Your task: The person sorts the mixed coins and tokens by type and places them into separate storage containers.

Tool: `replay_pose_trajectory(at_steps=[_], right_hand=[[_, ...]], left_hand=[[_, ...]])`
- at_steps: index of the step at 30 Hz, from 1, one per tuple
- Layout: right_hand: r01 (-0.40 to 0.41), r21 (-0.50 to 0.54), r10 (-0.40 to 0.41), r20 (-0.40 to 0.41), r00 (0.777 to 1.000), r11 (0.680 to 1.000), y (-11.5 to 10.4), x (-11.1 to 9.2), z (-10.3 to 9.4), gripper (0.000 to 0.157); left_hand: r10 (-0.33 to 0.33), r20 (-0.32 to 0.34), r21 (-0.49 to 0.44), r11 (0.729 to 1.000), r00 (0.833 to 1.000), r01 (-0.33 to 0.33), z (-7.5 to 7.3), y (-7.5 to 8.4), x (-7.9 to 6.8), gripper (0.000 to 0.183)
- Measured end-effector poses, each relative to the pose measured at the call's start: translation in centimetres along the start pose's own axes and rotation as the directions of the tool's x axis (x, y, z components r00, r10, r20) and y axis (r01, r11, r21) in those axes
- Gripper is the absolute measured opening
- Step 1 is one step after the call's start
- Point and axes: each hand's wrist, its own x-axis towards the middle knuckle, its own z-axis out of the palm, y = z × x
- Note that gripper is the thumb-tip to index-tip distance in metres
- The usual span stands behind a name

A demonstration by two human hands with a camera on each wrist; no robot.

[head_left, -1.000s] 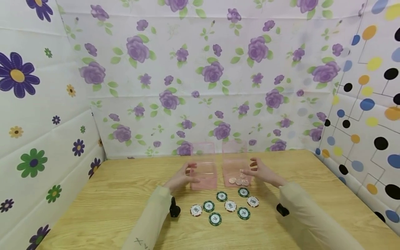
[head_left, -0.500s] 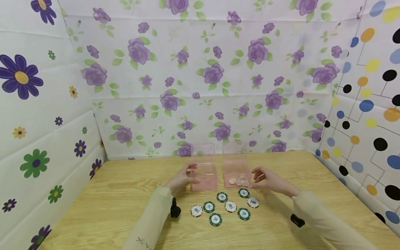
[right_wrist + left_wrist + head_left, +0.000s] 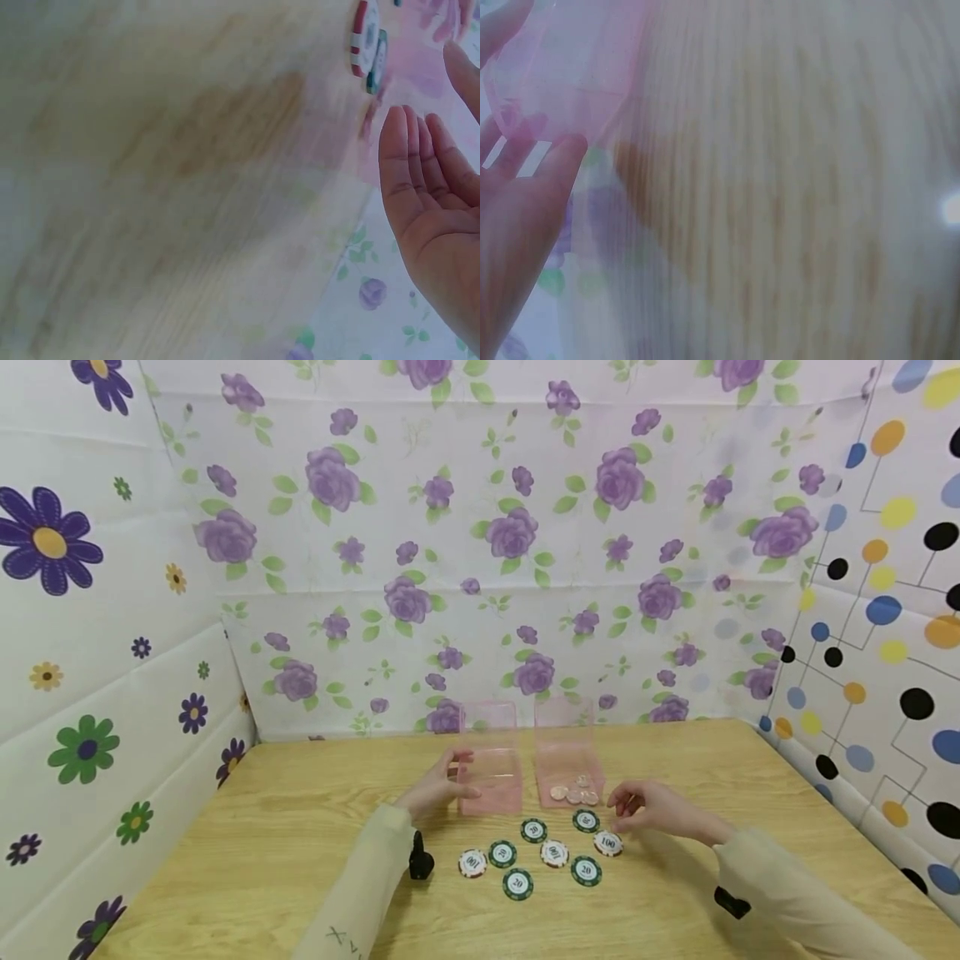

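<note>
Two clear pink plastic boxes stand at the back of the table with raised lids. My left hand holds the left pink box by its side, fingers and thumb around it; the wrist view shows fingertips at the box wall. Several clear discs lie in the right pink box. My right hand hovers with nothing in it, beside a white 100 poker chip. In the right wrist view its fingers are relaxed and extended.
Several green 20 chips, such as one green chip, and white 100 chips, such as one white chip, lie scattered in front of the boxes. Patterned cloth walls enclose the wooden table at the back and sides.
My right hand has moved from over the right box, out past its right side and toward the near-right chips. The left hand has stayed at the left box.
</note>
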Motion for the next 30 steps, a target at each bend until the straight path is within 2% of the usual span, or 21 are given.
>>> replay_pose_trajectory(at_steps=[4, 8, 20, 30], right_hand=[[-0.024, 0.038, 0.022, 0.046, 0.999, 0.999, -1.5, -0.3, 0.2, 0.028], [-0.022, 0.077, 0.016, 0.078, 0.997, 0.997, -1.9, -0.5, 0.5, 0.027], [-0.044, -0.003, 0.044, 0.099, 0.994, 0.999, 0.6, -0.5, 1.9, 0.035], [0.016, -0.036, -0.013, 0.091, 0.996, 0.999, 0.6, -0.1, 1.9, 0.032]], left_hand=[[0.016, 0.0, 0.009, 1.0, 1.0, -0.016, -0.1, 0.2, 0.0, 0.066], [0.007, 0.0, 0.008, 1.0, 1.0, -0.007, 0.0, 0.2, 0.0, 0.065], [-0.01, 0.002, -0.001, 1.0, 1.0, 0.01, 0.1, -0.1, -0.3, 0.067], [-0.006, 0.006, -0.021, 1.0, 1.0, 0.006, 0.0, 0.0, 0.0, 0.065]])
